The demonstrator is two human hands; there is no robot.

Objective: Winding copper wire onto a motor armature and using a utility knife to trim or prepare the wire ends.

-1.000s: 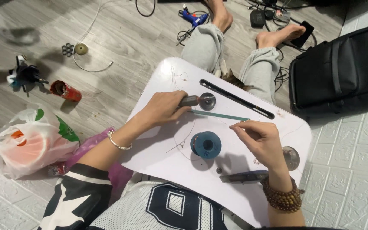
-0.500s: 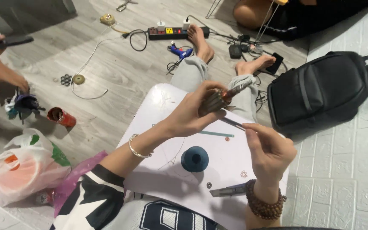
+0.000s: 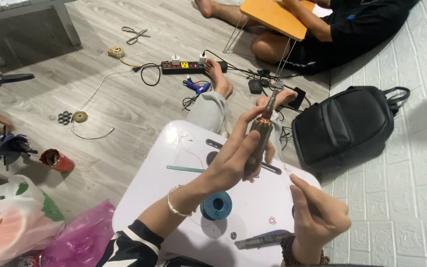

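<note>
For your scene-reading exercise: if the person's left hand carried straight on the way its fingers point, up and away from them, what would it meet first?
The left hand would probably first meet the person's own foot, then the black backpack's edge; depth is unclear.

My surface fills the lower middle of the frame. On it the spool sits near the front, with the flat stick behind it to the left and the cutter at the front right edge. My left hand holds the rotary tool above the surface, and my right hand is lower right of it. The backpack stands on the floor at right, the power strip at upper centre, and the bags at lower left.
</note>
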